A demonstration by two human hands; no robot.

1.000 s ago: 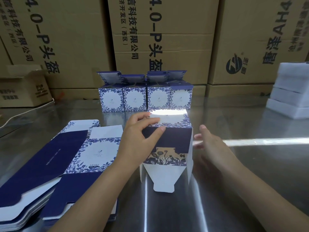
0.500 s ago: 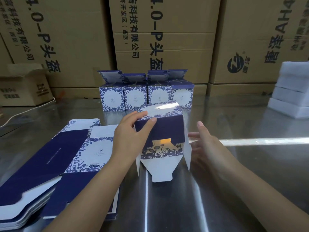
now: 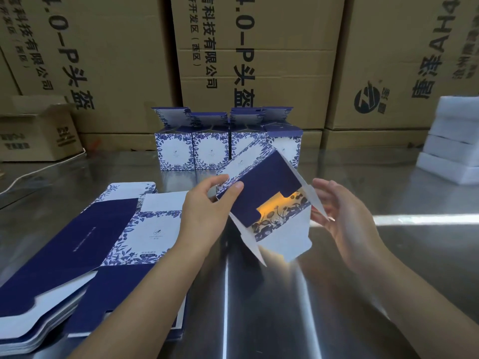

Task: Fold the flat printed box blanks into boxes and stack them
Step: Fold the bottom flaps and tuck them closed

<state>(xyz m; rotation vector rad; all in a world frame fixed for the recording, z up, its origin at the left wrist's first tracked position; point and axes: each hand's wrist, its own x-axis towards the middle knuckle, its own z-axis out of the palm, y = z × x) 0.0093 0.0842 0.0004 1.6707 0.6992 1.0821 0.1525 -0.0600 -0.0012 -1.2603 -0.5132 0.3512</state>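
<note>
Blue-and-white printed cardboard box blanks (image 3: 77, 255) lie flat in a low stack on the left part of a shiny metal table (image 3: 337, 294), which reflects the light in bright stripes. At the far edge of the table stands a row of folded blue-and-white floral boxes (image 3: 207, 149) with their top flaps open. Behind them rises a wall of large brown cartons with black printed characters (image 3: 259, 60). A small open brown carton (image 3: 36, 133) is at the left with a thin white cable (image 3: 39, 169) beside it, and white foam blocks (image 3: 453, 141) are piled at the right.

Half a second ago the half-folded blue-and-white box (image 3: 269, 182) was level and low over the table; now it is lifted and tilted, with its right far corner higher and its open end toward the camera. The right hand (image 3: 344, 216) has come closer to it and turned its palm to the box.

The left hand (image 3: 204, 211) pinches the upper left corner of the box between thumb and fingers, so the box hangs to the right of this grip, in the air above the table, in front of the row of folded boxes. The white flaps (image 3: 285, 242) hang open at the near end. The right hand is spread and relaxed just beside the right white side flap; whether the fingers touch it cannot be told.
</note>
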